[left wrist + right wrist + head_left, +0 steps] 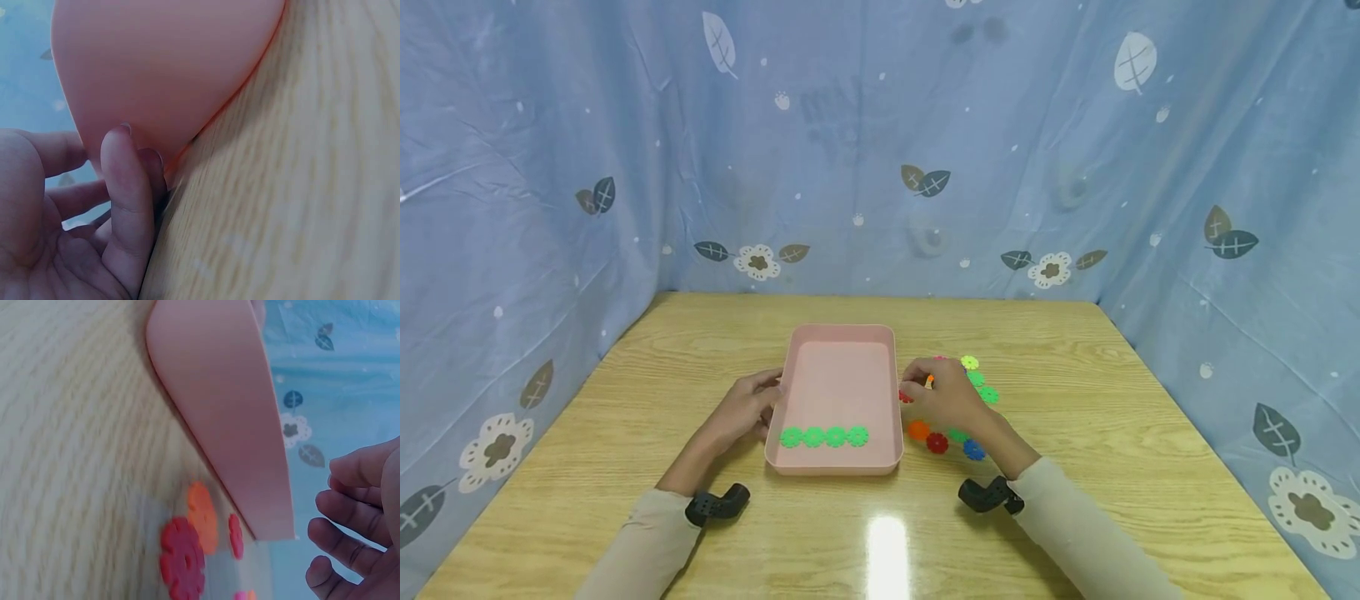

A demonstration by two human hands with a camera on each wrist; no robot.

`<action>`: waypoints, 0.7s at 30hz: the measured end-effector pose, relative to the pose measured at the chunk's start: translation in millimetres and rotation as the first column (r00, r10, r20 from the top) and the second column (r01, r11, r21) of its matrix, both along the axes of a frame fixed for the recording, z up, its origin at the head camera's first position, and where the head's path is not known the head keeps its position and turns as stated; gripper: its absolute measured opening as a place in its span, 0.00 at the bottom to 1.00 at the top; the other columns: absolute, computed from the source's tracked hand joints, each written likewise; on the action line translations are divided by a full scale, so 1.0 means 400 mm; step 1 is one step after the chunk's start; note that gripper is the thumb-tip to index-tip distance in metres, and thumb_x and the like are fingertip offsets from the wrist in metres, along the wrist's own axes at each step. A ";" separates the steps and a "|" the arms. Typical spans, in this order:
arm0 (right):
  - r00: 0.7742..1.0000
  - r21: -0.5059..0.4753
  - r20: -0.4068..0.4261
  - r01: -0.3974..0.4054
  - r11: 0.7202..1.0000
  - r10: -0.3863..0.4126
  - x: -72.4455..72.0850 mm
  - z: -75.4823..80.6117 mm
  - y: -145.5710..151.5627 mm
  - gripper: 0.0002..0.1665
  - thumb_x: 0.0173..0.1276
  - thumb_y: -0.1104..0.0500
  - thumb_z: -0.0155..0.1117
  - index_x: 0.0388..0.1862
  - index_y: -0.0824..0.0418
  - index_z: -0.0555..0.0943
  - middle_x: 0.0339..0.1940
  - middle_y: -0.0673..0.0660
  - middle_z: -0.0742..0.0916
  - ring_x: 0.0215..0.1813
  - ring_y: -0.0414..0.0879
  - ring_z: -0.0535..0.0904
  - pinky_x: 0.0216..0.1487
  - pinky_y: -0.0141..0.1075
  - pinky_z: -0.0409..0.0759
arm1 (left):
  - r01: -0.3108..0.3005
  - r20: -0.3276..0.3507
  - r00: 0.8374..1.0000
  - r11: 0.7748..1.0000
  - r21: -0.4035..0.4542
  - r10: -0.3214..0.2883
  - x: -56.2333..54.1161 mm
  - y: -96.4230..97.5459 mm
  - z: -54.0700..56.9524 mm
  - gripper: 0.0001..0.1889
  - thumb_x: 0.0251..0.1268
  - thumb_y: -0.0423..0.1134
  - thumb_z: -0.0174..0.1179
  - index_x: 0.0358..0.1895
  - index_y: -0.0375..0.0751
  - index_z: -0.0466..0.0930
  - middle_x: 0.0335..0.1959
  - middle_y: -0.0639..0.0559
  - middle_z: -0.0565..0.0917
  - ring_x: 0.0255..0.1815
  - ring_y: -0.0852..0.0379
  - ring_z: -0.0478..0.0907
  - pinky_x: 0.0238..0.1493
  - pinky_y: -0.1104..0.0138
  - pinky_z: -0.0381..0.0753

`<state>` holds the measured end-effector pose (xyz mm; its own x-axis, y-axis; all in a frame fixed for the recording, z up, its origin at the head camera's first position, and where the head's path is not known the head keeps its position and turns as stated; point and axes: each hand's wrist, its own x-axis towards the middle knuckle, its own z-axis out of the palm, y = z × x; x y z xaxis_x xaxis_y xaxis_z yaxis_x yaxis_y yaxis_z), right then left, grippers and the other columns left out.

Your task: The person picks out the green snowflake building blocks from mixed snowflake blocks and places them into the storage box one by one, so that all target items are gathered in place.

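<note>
A pink tray (842,375) stands on the table, with a row of several green flower-shaped plastic pieces (836,437) lying inside along its near end. My left hand (747,408) is at the tray's left side, its bent fingers touching the outer wall (169,75). Just past the right wall, my right hand (946,392) hovers over scattered flower pieces, fingers loosely bent. In the right wrist view nothing shows between the fingers (350,515). A small red piece (235,536) lies beside the tray wall, below that hand, near an orange piece (203,515) and a larger red one (182,559).
More flower pieces lie right of the tray, including a blue one (974,450), a green one (989,395) and a yellow one (970,362); my right hand partly hides the group. A blue patterned curtain (865,150) surrounds the wooden table (1060,350) at the back and sides.
</note>
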<state>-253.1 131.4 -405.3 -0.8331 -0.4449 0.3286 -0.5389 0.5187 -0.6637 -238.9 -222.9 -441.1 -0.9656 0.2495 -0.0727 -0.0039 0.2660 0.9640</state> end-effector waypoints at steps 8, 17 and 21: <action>0.999 0.017 -0.052 -0.006 1.000 0.007 -0.008 -0.001 0.050 0.07 0.70 0.64 0.68 0.31 0.56 0.85 0.26 0.45 0.83 0.31 0.42 0.77 0.36 0.36 0.78 | -0.003 -0.003 1.000 1.000 -0.005 0.003 -0.002 0.000 0.002 0.30 0.82 0.43 0.49 0.79 0.35 0.56 0.61 0.32 0.73 0.25 0.51 0.80 0.22 0.62 0.84; 1.000 0.112 0.018 0.016 0.994 -0.018 0.004 -0.014 0.110 0.06 0.67 0.63 0.71 0.31 0.54 0.84 0.27 0.44 0.83 0.33 0.43 0.76 0.37 0.35 0.78 | -0.012 -0.001 1.000 1.000 -0.006 0.012 0.000 0.001 -0.003 0.29 0.81 0.42 0.49 0.78 0.34 0.58 0.60 0.33 0.73 0.26 0.52 0.79 0.21 0.64 0.83; 0.998 0.154 0.050 0.020 0.988 -0.028 0.007 -0.015 0.140 0.03 0.65 0.63 0.72 0.33 0.56 0.85 0.28 0.45 0.83 0.33 0.43 0.75 0.35 0.35 0.77 | -0.013 -0.005 1.000 1.000 -0.012 0.013 -0.001 0.001 -0.003 0.29 0.81 0.42 0.48 0.78 0.34 0.59 0.59 0.33 0.73 0.26 0.52 0.79 0.21 0.64 0.83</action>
